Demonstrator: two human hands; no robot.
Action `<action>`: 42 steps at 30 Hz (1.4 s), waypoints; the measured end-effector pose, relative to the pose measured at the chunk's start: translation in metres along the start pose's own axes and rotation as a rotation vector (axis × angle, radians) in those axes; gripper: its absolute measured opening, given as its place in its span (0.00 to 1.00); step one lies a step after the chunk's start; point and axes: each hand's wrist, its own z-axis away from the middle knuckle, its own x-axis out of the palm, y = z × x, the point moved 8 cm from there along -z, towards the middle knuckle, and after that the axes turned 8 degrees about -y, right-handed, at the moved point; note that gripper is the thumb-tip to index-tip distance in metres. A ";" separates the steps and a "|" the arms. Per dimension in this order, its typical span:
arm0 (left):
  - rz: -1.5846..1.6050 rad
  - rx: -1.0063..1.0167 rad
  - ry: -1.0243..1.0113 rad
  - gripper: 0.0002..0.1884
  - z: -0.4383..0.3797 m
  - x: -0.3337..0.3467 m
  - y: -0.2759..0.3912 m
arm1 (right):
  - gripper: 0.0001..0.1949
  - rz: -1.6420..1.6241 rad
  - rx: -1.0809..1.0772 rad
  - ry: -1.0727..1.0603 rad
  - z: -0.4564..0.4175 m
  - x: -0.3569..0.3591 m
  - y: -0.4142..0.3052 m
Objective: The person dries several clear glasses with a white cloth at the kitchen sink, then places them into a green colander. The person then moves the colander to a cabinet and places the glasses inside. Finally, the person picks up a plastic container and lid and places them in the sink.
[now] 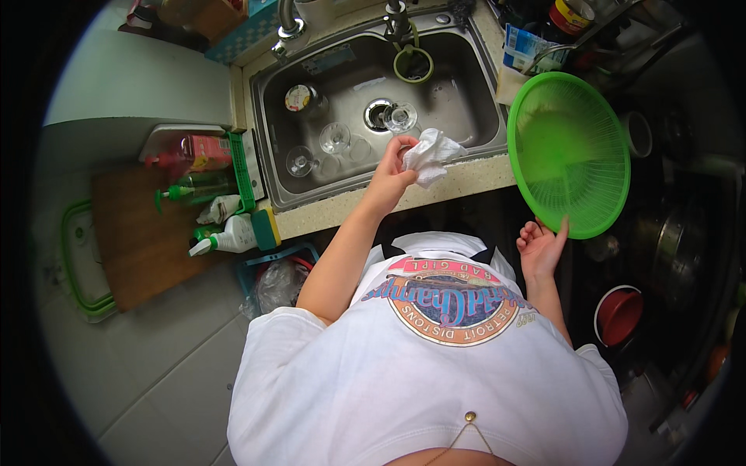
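My left hand (393, 177) is closed on a crumpled white cloth or paper towel (431, 157), above the front edge of the sink. At the right, my right hand (542, 247) pinches the lower rim of a green plastic colander (568, 154), thumb over the rim and fingers mostly behind it. The colander is tilted, its inside facing me. In the stainless steel sink (466, 125), a clear stemmed glass (400, 117) is by the drain. More clear glassware (335, 138) and a small glass (300, 161) are at the left, near a lidded jar (299, 98).
A green-rimmed strainer (413, 64) hangs below the faucet (397, 23). Left of the sink are a green basket (242, 172), pump bottles, a white spray bottle (236, 234) and a sponge (266, 229). A red bowl (620, 316) and cookware lie on the right.
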 end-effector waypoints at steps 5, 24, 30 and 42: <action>0.006 0.055 -0.083 0.38 0.011 0.019 0.017 | 0.24 -0.037 -0.150 -0.051 -0.020 0.023 -0.008; -0.057 0.172 0.006 0.39 0.050 0.007 0.044 | 0.09 0.024 -0.174 -1.463 0.179 0.280 -0.070; -0.015 0.135 0.064 0.40 0.060 0.003 0.036 | 0.09 -0.072 -0.046 -1.916 0.249 0.318 -0.079; -0.020 0.151 0.112 0.41 0.067 -0.011 0.031 | 0.08 -0.052 0.078 -1.803 0.234 0.325 -0.038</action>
